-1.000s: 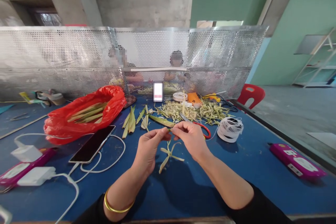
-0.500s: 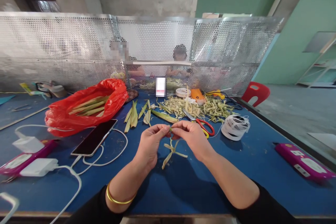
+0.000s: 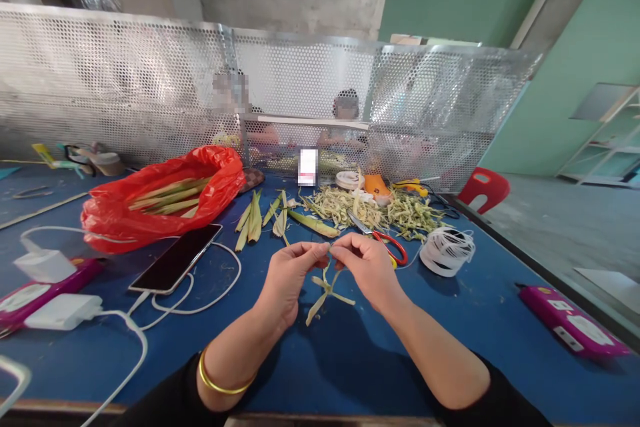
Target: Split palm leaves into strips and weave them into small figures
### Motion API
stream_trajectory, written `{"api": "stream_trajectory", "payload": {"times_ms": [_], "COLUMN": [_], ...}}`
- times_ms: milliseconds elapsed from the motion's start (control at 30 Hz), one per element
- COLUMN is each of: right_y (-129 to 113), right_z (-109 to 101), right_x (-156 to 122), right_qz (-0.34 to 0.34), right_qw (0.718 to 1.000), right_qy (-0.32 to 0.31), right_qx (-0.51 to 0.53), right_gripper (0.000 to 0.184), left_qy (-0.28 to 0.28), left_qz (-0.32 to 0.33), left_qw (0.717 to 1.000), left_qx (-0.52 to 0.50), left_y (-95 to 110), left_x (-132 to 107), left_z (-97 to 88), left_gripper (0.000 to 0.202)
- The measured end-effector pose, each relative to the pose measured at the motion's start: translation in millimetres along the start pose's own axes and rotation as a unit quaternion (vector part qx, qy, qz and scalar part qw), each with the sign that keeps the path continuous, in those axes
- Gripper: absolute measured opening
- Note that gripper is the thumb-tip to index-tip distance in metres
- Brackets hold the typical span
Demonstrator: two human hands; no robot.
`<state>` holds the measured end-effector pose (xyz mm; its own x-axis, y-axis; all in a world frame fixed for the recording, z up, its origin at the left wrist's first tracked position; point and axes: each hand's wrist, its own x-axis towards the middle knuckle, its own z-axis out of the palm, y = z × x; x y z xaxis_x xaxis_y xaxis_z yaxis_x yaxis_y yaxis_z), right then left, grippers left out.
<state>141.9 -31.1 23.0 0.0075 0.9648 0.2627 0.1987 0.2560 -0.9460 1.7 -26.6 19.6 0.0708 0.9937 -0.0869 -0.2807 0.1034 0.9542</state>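
My left hand point(image 3: 290, 277) and my right hand point(image 3: 369, 272) meet above the middle of the blue table, thumbs and fingertips pinched together. Between them is one end of a pale green husk strip, mostly covered by the fingers. Below the fingertips hangs the rest of the knotted husk piece point(image 3: 328, 289), its several narrow ends spread out like a star. Just beyond my right hand lie scissors point(image 3: 393, 247) with red and yellow handles, partly hidden by it. Several loose husk leaves point(image 3: 255, 220) lie ahead of my left hand.
A heap of shredded husk strips point(image 3: 345, 207) lies behind the scissors. To the right are a roll of white cord point(image 3: 447, 251) and a magenta device point(image 3: 573, 320). A red plastic bag point(image 3: 120, 227) of husks, a phone point(image 3: 177, 260) and white cables occupy the left. A perforated metal screen point(image 3: 165, 80) stands behind.
The view has tilted slightly. Both hands keep their pinch on the husk strip, with the fingertips a little closer together; the star-shaped ends hang almost as before.
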Motion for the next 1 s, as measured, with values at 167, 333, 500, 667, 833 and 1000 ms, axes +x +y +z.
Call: {"api": "stream_trajectory", "payload": {"times_ms": [167,333,500,667,833,1000], "right_y": [1.8,4.6,4.4,3.9,0.7,0.2], "right_z": [1.1,-2.6,-4.2,-3.4,-5.5,-6.8], "right_x": [-0.5,2.5,0.7,0.5,1.5,1.7], "right_qz": [0.009,0.096,0.170,0.200,0.170,0.137], "right_qw": [0.999,0.987,0.965,0.955,0.963,0.975], "right_qy": [-0.003,-0.023,-0.124,-0.115,-0.090,-0.087], "right_qx": [0.035,0.129,0.155,0.185,0.187,0.154], "right_gripper": [0.020,0.044,0.048,0.040,0.033,0.027], "left_qy": [0.019,0.025,0.028,0.016,-0.002,-0.017], "left_qz": [0.029,0.030,0.067,0.095,0.094,0.090], "left_qw": [0.999,0.999,0.997,0.995,0.995,0.994], "left_qx": [-0.009,-0.031,-0.001,0.025,0.044,0.059], "left_y": [-0.7,-1.1,-2.0,-1.2,-0.4,0.8], "left_x": [0.2,1.7,0.9,-0.7,-0.1,1.4], "left_z": [0.5,-0.1,0.1,1.2,1.4,0.6], "left_gripper": [0.019,0.017,0.019,0.017,0.016,0.014]}}
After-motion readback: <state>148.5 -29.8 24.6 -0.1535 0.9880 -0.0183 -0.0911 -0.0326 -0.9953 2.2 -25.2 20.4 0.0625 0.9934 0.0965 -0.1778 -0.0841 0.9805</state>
